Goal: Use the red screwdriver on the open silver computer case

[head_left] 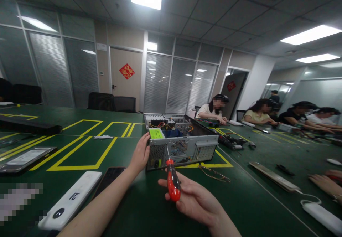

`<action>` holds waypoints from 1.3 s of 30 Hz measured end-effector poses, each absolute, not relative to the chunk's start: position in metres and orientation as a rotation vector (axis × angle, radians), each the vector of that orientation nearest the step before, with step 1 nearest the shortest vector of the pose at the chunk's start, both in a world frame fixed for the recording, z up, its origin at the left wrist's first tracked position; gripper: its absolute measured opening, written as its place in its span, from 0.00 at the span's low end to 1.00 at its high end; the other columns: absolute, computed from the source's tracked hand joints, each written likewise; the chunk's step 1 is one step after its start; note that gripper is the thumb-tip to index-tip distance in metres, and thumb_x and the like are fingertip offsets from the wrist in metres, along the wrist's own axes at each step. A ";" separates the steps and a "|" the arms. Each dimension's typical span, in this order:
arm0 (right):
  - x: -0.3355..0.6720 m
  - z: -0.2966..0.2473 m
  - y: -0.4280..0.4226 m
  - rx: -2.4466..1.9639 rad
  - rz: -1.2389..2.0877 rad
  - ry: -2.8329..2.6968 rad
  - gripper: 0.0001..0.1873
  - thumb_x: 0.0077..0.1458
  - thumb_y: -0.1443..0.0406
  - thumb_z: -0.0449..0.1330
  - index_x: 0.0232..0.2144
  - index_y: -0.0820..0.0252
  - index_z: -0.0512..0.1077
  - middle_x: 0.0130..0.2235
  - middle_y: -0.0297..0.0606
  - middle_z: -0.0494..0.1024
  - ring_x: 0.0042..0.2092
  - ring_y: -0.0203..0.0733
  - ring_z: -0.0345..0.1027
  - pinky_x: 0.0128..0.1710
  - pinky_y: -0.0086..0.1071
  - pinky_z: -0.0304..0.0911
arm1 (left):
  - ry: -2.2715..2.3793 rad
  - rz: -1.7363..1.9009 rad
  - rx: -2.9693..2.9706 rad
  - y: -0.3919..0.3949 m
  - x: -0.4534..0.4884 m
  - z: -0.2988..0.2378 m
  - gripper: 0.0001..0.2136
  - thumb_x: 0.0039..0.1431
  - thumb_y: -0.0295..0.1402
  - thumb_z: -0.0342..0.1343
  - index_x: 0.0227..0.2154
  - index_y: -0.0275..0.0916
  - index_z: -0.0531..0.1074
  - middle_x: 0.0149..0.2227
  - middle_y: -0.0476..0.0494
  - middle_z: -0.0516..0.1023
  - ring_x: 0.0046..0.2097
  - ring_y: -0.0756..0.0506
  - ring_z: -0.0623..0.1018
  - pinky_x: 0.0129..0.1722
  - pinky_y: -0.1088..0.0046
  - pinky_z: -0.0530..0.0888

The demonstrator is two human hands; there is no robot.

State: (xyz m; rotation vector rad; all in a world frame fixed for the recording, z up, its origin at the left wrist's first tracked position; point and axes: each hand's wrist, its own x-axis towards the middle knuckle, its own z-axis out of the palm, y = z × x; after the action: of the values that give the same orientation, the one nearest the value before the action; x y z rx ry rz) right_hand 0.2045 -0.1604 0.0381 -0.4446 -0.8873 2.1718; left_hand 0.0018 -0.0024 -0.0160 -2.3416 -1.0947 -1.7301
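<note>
An open grey computer case lies on the green table, its rear panel toward me and cables and a green-labelled power supply showing inside. My left hand rests flat against the case's left rear corner, fingers stretched out. My right hand is in front of the case and grips a screwdriver by its red handle. The thin shaft points up at the rear panel. Whether the tip touches the panel I cannot tell.
A white power bank and a dark phone lie near my left forearm. A metal strip, a white charger and another person's hand are at right. Several people sit at the far right. Yellow tape marks the table.
</note>
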 end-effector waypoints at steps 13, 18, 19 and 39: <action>0.205 0.031 -0.156 -0.527 2.128 -0.629 0.15 0.50 0.60 0.60 0.37 0.63 0.66 0.32 0.34 0.67 0.23 0.25 0.50 0.17 0.18 0.40 | -1.088 -1.719 -2.339 -0.003 0.002 -0.015 0.20 0.64 0.32 0.38 0.58 0.39 0.52 0.60 0.37 0.57 0.62 0.43 0.58 0.60 0.56 0.58; 0.204 0.031 -0.159 -0.507 2.131 -0.754 0.14 0.52 0.58 0.58 0.37 0.61 0.64 0.27 0.31 0.65 0.21 0.24 0.51 0.15 0.18 0.35 | -1.090 -1.728 -2.335 -0.003 0.002 -0.015 0.20 0.64 0.32 0.38 0.58 0.39 0.53 0.60 0.37 0.57 0.62 0.43 0.59 0.60 0.56 0.58; 0.203 0.032 -0.161 -0.509 2.136 -0.781 0.14 0.52 0.58 0.58 0.38 0.61 0.64 0.28 0.31 0.66 0.21 0.25 0.52 0.15 0.18 0.35 | -1.088 -1.726 -2.336 -0.003 0.002 -0.015 0.20 0.64 0.32 0.38 0.58 0.39 0.52 0.60 0.37 0.57 0.62 0.43 0.59 0.60 0.56 0.58; 0.163 -0.027 -0.149 -1.153 2.309 -0.891 0.18 0.59 0.56 0.39 0.32 0.60 0.62 0.21 0.33 0.69 0.17 0.32 0.62 0.14 0.22 0.44 | -1.087 -1.709 -2.350 -0.005 0.002 -0.012 0.20 0.64 0.33 0.37 0.59 0.39 0.52 0.60 0.37 0.57 0.62 0.43 0.58 0.60 0.54 0.58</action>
State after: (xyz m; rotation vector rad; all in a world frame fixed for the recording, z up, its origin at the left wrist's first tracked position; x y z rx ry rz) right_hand 0.1629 -0.1487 -0.0274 -1.1530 -0.8908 2.3091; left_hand 0.0023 -0.0054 -0.0122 -2.3501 -1.0865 -1.7093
